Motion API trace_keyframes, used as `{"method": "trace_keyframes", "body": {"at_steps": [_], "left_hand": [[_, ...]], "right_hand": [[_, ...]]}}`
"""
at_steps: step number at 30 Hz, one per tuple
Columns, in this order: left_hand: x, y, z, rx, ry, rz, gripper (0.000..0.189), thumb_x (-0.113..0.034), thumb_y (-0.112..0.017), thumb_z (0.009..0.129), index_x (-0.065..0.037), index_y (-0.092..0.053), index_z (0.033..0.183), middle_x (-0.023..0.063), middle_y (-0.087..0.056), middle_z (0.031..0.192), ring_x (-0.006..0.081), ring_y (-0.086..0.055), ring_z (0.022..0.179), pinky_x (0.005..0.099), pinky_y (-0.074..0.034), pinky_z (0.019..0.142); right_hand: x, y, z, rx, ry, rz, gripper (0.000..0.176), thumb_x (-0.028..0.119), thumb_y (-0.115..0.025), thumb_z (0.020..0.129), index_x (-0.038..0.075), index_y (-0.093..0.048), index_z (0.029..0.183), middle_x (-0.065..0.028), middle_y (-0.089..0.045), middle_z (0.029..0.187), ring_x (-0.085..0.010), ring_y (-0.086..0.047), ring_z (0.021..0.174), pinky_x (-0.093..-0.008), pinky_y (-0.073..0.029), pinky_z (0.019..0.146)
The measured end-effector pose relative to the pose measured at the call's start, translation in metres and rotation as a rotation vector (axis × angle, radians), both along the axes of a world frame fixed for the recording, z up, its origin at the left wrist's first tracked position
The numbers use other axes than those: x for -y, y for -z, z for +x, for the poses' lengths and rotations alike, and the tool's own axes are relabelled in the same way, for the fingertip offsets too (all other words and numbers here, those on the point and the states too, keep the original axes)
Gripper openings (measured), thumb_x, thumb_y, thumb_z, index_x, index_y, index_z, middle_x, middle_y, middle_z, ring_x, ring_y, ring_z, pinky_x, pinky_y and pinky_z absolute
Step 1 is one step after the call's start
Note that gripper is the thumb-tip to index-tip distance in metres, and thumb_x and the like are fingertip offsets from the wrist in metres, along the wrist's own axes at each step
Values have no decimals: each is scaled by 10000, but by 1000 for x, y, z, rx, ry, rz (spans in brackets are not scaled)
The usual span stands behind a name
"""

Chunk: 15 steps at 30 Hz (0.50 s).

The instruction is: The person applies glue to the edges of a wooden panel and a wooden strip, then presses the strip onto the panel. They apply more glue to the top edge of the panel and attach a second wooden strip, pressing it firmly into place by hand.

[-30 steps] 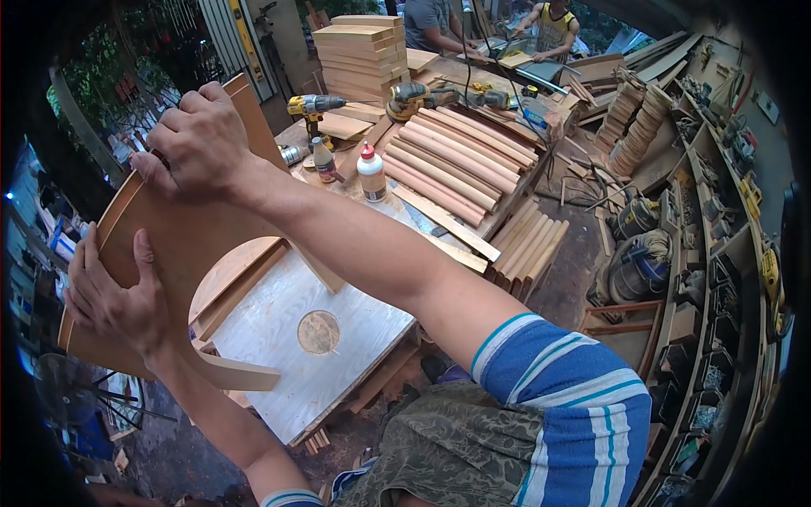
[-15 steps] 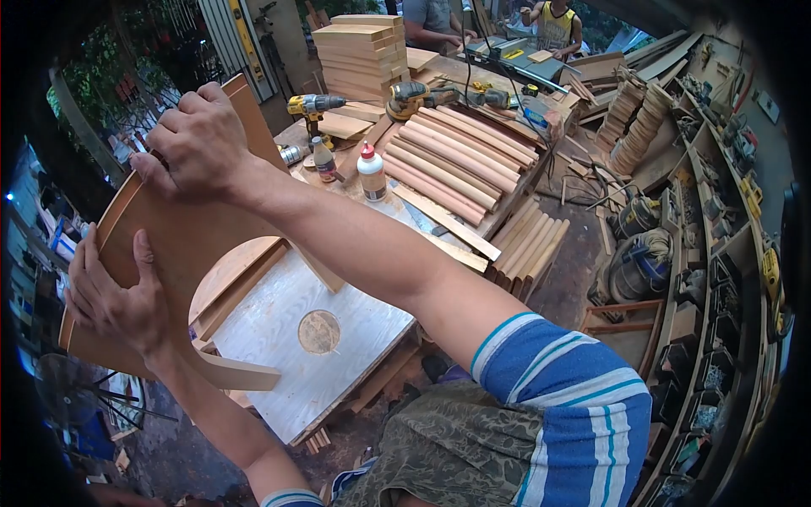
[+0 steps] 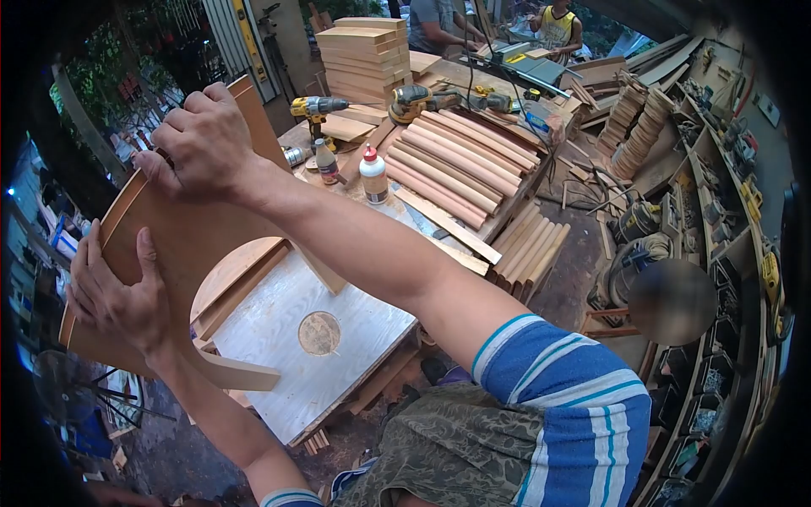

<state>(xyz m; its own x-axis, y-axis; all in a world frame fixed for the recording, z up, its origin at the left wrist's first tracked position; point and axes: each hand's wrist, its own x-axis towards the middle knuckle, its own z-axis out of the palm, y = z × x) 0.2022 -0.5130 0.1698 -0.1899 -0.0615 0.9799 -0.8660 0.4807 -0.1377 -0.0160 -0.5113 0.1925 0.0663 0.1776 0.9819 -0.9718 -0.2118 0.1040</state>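
A brown wooden piece with a broad face, a curved cutout and two leg-like ends stands raised over a pale board. My left hand holds its left edge, thumb on the near face and fingers spread over the rim. My right hand is closed in a fist at the upper rim. Whatever it pinches is mostly hidden; only a small tip shows by the thumb. The pale board has a round, wood-coloured patch.
Behind are a glue bottle, a brown bottle, a yellow drill, a sander, round wooden rods and stacked boards. Bin shelving lines the right. Two people work at the back.
Both hands and the wooden piece stay almost in place. The view has shifted slightly, and a round blurred patch now covers part of the right-hand shelving.
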Motion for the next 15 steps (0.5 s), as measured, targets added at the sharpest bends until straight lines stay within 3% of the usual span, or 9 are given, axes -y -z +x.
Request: {"method": "trace_keyframes", "body": {"at_steps": [7, 8, 9, 11, 13, 15], "left_hand": [[-13, -5, -5, 5, -36, 54, 559, -535, -719, 887, -200, -648, 1329, 16, -631, 1306, 221, -553, 1282, 462, -277, 1183], [-15, -5, -6, 1, -6, 45, 566, -535, -720, 884, -193, -648, 1329, 18, -631, 1305, 225, -547, 1286, 462, -266, 1189], [-16, -5, -7, 0, 24, 37, 572, -535, -721, 881, -185, -647, 1328, 20, -631, 1303, 228, -542, 1289, 462, -255, 1194], [-12, -5, -2, 21, 31, 26, 586, -529, -728, 874, -176, -645, 1334, 29, -632, 1298, 239, -534, 1294, 462, -237, 1201], [-17, -7, -1, 67, 25, 61, 595, -510, -734, 871, -168, -640, 1350, 46, -630, 1311, 249, -531, 1298, 462, -241, 1194], [-18, -9, 8, 83, 55, 77, 601, -495, -735, 875, -167, -630, 1367, 54, -621, 1337, 255, -527, 1306, 460, -246, 1188]], "right_hand": [[8, 0, -1, -12, 11, -14, 419, 478, -661, 873, 124, -713, 655, -62, -671, 656, -259, -611, 672, -425, -429, 789], [0, 2, -5, -38, 4, 123, 350, 466, -673, 867, 127, -759, 837, -83, -711, 811, -260, -634, 807, -426, -432, 816], [-8, 0, -9, -24, -18, 122, 350, 466, -673, 867, 127, -759, 837, -83, -711, 811, -260, -634, 807, -426, -432, 816], [-26, -6, -24, -103, -56, -90, 409, 418, -692, 835, 75, -733, 1053, -112, -707, 991, -300, -622, 968, -485, -411, 934], [-68, 0, -58, -22, -43, -43, 424, 336, -709, 837, 74, -685, 1169, -120, -672, 1080, -302, -591, 1058, -487, -394, 984], [-89, 38, -115, 128, -133, -62, 366, 226, -706, 847, 57, -688, 1171, -141, -675, 1048, -290, -619, 998, -436, -440, 926]]}}
